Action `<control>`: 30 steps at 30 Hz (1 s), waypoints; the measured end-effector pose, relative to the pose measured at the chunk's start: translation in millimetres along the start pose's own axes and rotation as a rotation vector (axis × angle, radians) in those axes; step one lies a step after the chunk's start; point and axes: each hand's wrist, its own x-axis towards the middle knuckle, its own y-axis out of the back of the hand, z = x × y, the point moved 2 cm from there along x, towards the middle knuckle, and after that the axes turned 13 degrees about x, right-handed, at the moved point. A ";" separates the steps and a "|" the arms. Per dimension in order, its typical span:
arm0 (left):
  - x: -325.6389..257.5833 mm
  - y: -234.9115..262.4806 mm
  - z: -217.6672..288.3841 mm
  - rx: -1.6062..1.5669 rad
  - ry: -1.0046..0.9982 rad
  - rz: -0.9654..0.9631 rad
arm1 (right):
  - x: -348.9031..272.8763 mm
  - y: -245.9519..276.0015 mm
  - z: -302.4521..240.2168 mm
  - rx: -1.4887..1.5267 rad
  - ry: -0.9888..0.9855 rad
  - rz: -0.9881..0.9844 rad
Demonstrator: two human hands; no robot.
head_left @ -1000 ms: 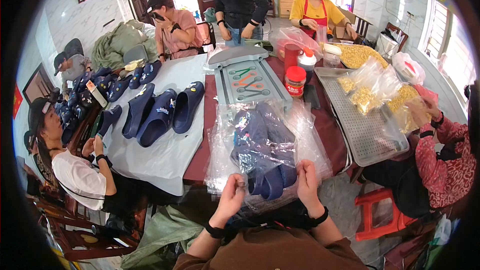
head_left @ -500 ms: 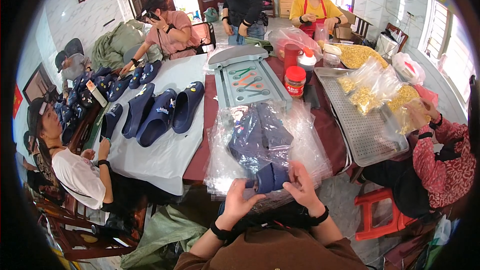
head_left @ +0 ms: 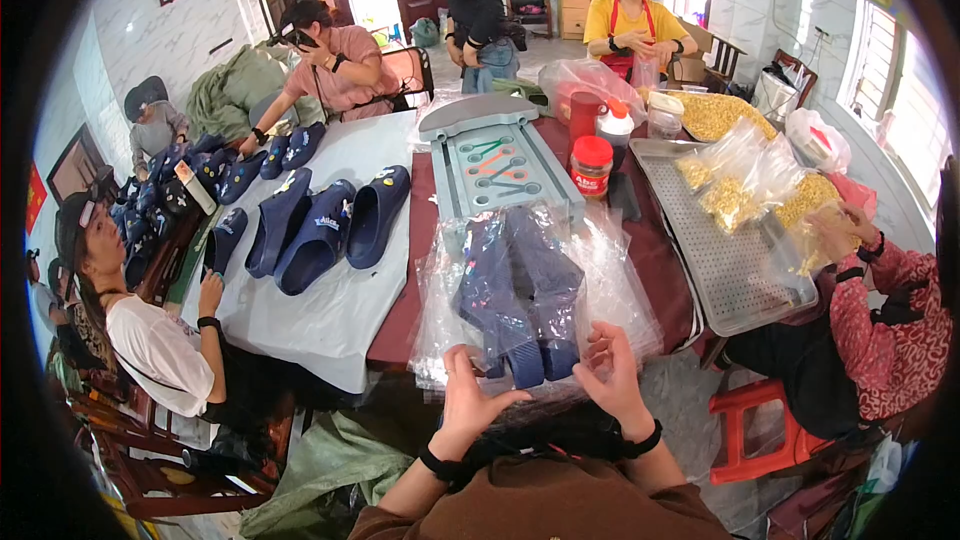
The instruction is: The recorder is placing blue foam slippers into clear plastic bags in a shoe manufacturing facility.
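The left hand [head_left: 470,402] and the right hand [head_left: 608,376] are both at the near edge of the table [head_left: 660,260]. They are half open, with the fingers curled. Each one touches the near end of a clear plastic bag [head_left: 520,305], and the fingertips seem to pinch its thin film, but I cannot tell how firm this grip is. Inside the bag is a pair of dark blue slippers [head_left: 520,300]. Their near ends reach almost to the table edge, between the two hands. The bag film spreads wide to both sides of the slippers.

Behind the bag, toward the far edge, a grey tray [head_left: 497,165] with coloured tools is very near, so little open room stays there. A red jar [head_left: 592,166] stands just beside this tray. On the right side, a perforated metal tray [head_left: 725,260] takes the surface up to the right edge, with bags of yellow pieces [head_left: 735,195] on it. On the left, a white cloth [head_left: 330,300] covers that part, and three loose blue slippers [head_left: 325,225] lie in a row on it. The near left part of the cloth is bare.
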 end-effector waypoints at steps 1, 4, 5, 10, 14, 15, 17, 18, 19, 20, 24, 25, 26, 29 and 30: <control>-1.1 2.5 -3.1 -0.139 0.039 0.012 | 0.3 -0.6 -7.2 0.001 0.000 -0.002; 2.2 9.9 -20.1 -0.448 0.191 -0.064 | 1.1 -6.4 -21.9 -0.153 -0.037 -0.173; 3.3 10.5 -25.5 -0.616 0.303 -0.154 | 0.3 -9.6 -20.7 -0.266 0.004 -0.188; 12.9 22.8 -22.3 -0.226 0.047 -0.122 | 0.8 -29.3 -23.0 -0.524 0.133 -0.220; 10.2 15.7 -17.2 0.003 -0.200 -0.116 | 7.1 -43.5 -29.1 -0.659 0.325 -0.230; 7.6 10.3 -21.2 -0.018 -0.164 -0.127 | 8.1 -45.0 -28.7 -0.671 0.344 -0.219; 9.1 7.0 -25.5 -0.043 -0.130 -0.137 | 10.5 -45.7 -29.0 -0.645 0.291 -0.233; 10.9 7.5 -28.3 -0.075 -0.142 -0.156 | 11.7 -45.7 -28.4 -0.616 0.237 -0.244; 11.5 9.3 -28.0 -0.106 -0.150 -0.176 | 11.9 -44.9 -28.3 -0.617 0.236 -0.248; 11.8 10.6 -26.2 -0.108 -0.147 -0.175 | 12.5 -42.0 -27.8 -0.531 0.210 -0.211; 10.5 11.5 -23.1 -0.275 -0.036 -0.114 | 12.3 -35.0 -31.3 -0.411 0.158 -0.114; 12.3 11.5 -20.1 -0.290 0.011 -0.104 | 12.4 -33.9 -31.3 -0.406 0.177 -0.087; 13.5 12.2 -15.2 -0.292 0.011 -0.103 | 11.6 -34.2 -30.9 -0.408 0.178 -0.088; 16.7 16.2 -6.2 -0.138 -0.032 -0.063 | 8.4 -35.8 -29.4 -0.416 0.153 -0.050; 18.1 13.7 -8.3 -0.118 -0.076 -0.039 | 8.0 -36.3 -28.4 -0.410 0.152 -0.043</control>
